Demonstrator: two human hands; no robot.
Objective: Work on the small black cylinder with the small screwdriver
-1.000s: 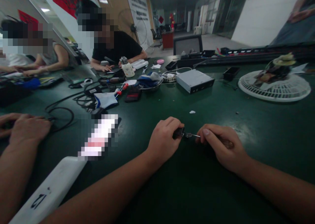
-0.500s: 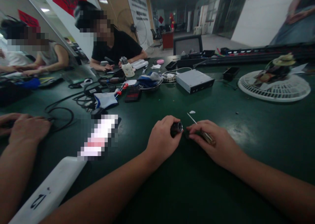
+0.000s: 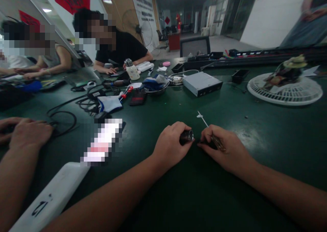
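My left hand is closed around a short dark tube, its open end with a shiny metal rim turned to the right. A small gap separates it from my right hand, which grips a screwdriver with a translucent brownish handle. The thin shaft points up and left, away from the tube. Something small and dark seems pinched at my right fingertips, too obscured to name. Beyond the shaft's tip lies a small white scrap on the green table.
A co-worker's hands rest at the left, near black cables. A lit phone and a long white case lie beside my left forearm. Farther back are an optical drive and a white fan grille.
My left hand and the tube have shifted slightly right. The right fingers have drawn back a little from the tube, and the screwdriver's tip has swung up toward the white scrap.
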